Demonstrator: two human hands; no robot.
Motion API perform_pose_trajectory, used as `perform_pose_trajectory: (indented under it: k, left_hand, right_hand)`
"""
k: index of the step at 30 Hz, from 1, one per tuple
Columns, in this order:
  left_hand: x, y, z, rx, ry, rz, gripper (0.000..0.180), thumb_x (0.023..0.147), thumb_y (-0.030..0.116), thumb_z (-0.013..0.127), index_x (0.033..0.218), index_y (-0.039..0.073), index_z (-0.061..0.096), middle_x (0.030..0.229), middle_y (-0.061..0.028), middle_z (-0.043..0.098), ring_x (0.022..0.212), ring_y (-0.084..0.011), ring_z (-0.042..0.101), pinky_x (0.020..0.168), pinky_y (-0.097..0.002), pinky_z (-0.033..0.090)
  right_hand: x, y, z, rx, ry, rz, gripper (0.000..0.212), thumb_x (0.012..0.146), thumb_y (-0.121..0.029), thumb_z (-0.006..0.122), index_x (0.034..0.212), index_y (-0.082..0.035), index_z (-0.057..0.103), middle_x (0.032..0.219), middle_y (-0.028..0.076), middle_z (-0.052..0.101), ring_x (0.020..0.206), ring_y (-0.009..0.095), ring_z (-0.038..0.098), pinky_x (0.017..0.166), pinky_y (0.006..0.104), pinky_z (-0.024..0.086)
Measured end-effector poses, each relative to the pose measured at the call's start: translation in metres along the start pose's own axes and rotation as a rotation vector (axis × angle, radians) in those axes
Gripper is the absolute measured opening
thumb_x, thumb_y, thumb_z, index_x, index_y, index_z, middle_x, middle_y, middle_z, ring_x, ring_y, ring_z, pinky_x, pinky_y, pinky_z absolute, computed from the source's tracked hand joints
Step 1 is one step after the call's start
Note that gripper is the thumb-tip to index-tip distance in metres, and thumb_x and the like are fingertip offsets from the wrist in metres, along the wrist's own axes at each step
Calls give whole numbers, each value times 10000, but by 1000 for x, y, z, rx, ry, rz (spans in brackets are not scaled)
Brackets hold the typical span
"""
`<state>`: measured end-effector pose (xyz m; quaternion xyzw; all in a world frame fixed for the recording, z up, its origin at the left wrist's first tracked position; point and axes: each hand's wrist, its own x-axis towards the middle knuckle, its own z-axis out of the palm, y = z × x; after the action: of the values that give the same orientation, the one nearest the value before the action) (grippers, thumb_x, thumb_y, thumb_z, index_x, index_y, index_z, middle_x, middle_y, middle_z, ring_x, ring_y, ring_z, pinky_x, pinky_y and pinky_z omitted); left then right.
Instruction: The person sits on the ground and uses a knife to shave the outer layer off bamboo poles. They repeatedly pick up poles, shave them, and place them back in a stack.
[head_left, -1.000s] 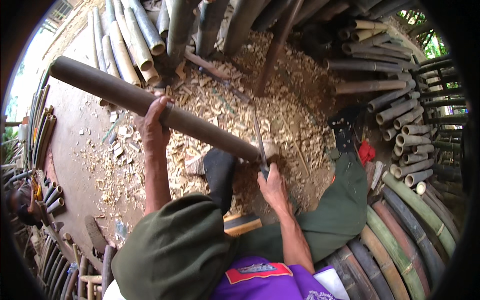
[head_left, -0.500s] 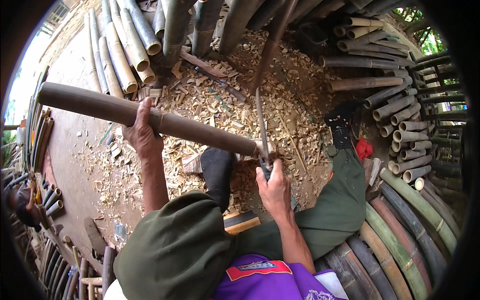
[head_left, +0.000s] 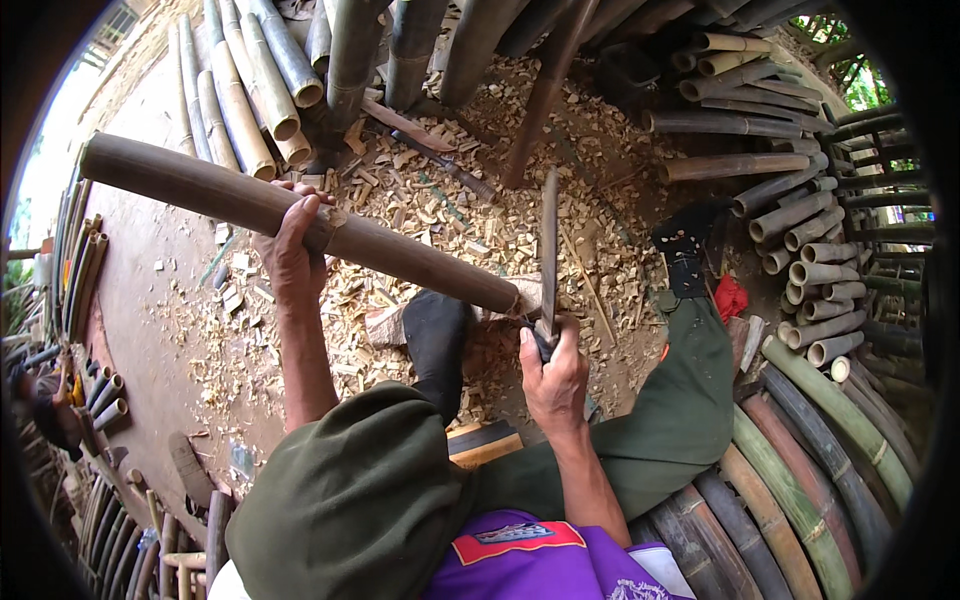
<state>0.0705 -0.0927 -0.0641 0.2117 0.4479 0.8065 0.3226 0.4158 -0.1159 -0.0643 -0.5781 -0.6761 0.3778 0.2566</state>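
My left hand (head_left: 297, 235) grips a dark bamboo tube (head_left: 200, 200) near its middle node, from the near side. The tube slants from the upper left down to a wooden block (head_left: 530, 292), where its right end rests. In my right hand (head_left: 556, 378) is the dark handle of a knife (head_left: 549, 245), whose long blade points away from me, just right of the tube's end. My foot in a dark sock (head_left: 437, 340) stands beside the block, under the tube. Where blade and tube end come close, I cannot tell whether they touch.
Wood chips (head_left: 400, 230) cover the ground. A second tool with a turned wooden handle (head_left: 470, 183) lies beyond the tube. A wooden post (head_left: 545, 90) rises ahead. Bamboo tubes (head_left: 810, 275) are stacked at the right, more (head_left: 240, 110) at the far left. A red cloth (head_left: 731, 297) lies near my right foot.
The knife's blade has swung from leaning left to nearly straight ahead, with my right hand slightly lower and to the right. The tube's left part has dipped slightly nearer, and my left-hand grip has shifted.
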Motion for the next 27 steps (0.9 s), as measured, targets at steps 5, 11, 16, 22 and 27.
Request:
perform_pose_trajectory:
  k: [5,11,16,22,27]
  left_hand:
    - [-1,1,3,-59,-126,-1,501,826,8,797,1239,27,514,1058,-87,645,954,-250,700,926,-397,577]
    - [-8,18,-13,75,-160,-67,612,800,74,816,1323,49,499,1130,-103,607,1045,-234,665,950,-391,567]
    - [-19,26,1,96,-100,-110,661,798,90,835,1353,5,486,1169,-130,603,1054,-244,662,971,-416,567]
    - [-22,16,14,163,361,57,424,828,56,868,1154,-22,607,926,-101,714,817,-224,724,760,-342,614]
    - [-18,11,19,141,282,44,400,831,-6,839,1156,-9,606,969,-103,717,842,-208,723,775,-330,600]
  right_hand:
    - [13,83,29,-375,-306,351,357,997,-296,627,1125,19,517,928,293,719,812,548,673,714,611,533]
    - [2,-7,-3,6,-56,24,293,997,-234,652,1109,-11,500,850,243,712,781,485,698,615,553,523]
    - [-1,90,32,-389,-247,260,331,980,-252,663,1109,1,492,857,269,711,808,493,700,667,576,537]
    - [3,-8,-6,-148,-156,130,289,989,-217,665,1101,-9,499,828,252,703,772,467,704,619,550,532]
    - [-8,35,18,-13,79,-75,280,1000,-212,661,1108,-14,494,825,239,719,710,451,706,584,516,537]
